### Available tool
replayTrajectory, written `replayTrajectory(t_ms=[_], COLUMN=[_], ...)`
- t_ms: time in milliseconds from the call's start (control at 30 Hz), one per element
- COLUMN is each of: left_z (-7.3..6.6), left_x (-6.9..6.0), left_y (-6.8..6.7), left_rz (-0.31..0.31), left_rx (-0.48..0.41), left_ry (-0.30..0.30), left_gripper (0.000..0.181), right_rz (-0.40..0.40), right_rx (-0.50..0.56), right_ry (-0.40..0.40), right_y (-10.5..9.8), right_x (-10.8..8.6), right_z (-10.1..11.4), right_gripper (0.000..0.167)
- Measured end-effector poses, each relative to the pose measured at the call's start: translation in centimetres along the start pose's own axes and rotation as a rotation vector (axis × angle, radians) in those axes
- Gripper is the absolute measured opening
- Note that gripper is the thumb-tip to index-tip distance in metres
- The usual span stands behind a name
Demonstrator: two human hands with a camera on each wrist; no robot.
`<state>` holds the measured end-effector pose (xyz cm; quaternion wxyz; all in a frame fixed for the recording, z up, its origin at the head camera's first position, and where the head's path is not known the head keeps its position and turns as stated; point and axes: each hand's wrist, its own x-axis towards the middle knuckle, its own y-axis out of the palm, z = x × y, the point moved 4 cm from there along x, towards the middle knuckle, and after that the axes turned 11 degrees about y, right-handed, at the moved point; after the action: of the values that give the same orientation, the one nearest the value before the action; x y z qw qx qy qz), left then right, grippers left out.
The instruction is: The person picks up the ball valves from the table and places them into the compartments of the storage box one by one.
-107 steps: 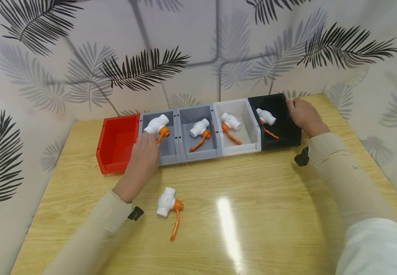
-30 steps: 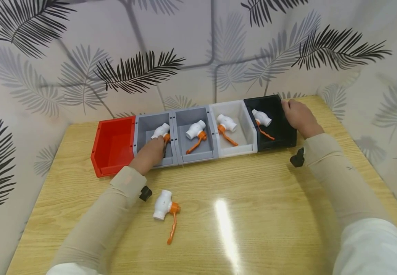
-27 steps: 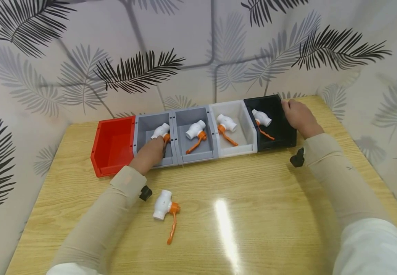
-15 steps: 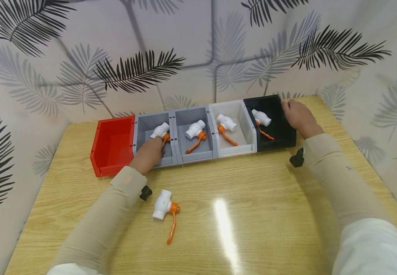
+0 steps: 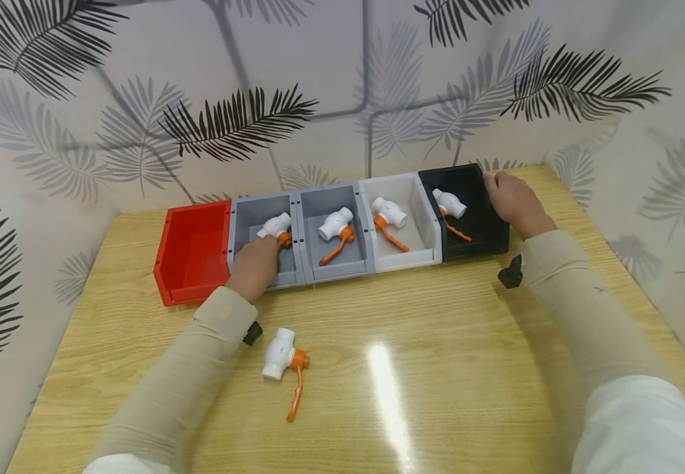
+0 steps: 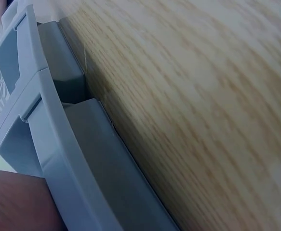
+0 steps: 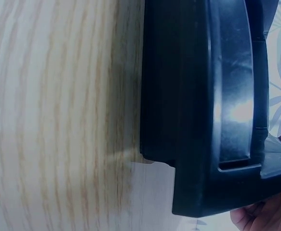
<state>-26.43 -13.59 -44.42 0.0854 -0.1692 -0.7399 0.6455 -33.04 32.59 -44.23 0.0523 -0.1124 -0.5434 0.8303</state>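
Note:
My left hand (image 5: 255, 266) reaches into the left grey bin (image 5: 261, 204) and holds the white ball valve (image 5: 274, 226) with an orange handle by its near side; the fingertips and most of the handle are hidden. In the left wrist view, part of the left hand (image 6: 20, 202) shows over the grey bin's wall (image 6: 58, 125). My right hand (image 5: 517, 201) grips the right rim of the black bin (image 5: 485, 227). In the right wrist view, fingers (image 7: 268, 214) wrap beneath that black rim (image 7: 236, 192). Another ball valve (image 5: 279, 355) lies on the table.
A red bin (image 5: 197, 253) ends the row at left. The second grey bin (image 5: 327, 194), the white bin (image 5: 404, 260) and the black bin each hold one ball valve. A patterned wall covering (image 5: 342, 79) stands behind the wooden table (image 5: 449, 342).
Over the last few seconds, my left hand lowered the valve into the left grey bin and moved slightly right. Within the last second it barely shifted. My right hand stayed on the black bin.

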Motion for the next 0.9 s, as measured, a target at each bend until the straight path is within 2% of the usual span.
replayTrajectory(t_ms=[367,567,733,800,900], left_z=[-0.1,-0.2,-1.2,-1.8,-2.7], left_x=[0.1,-0.1,-1.7,-2.8,-4.6], left_y=[-0.1,-0.3,-1.8,-2.8,-4.1], left_rz=[0.018,0.011,-0.107,-0.156,-0.185], left_rx=[0.068,0.125,0.207,0.219,0.197], left_ry=[0.022,0.016,0.082,0.119,0.136], left_gripper=[0.014,0.029,0.036,0.036,0.035], right_rz=[-0.002,0.01,0.009,0.004,0.006], right_rx=[-0.006,-0.008,-0.012,-0.012,-0.011], right_ry=[-0.007,0.008,-0.002,-0.008,-0.01], right_y=[-0.1,0.0,0.1,0.1,0.0], right_x=[-0.1,-0.2,-0.1,-0.1,0.0], right_z=[0.1,0.2,0.2,0.2,0.1], right_gripper=[0.068,0.07,0.071,0.07,0.07])
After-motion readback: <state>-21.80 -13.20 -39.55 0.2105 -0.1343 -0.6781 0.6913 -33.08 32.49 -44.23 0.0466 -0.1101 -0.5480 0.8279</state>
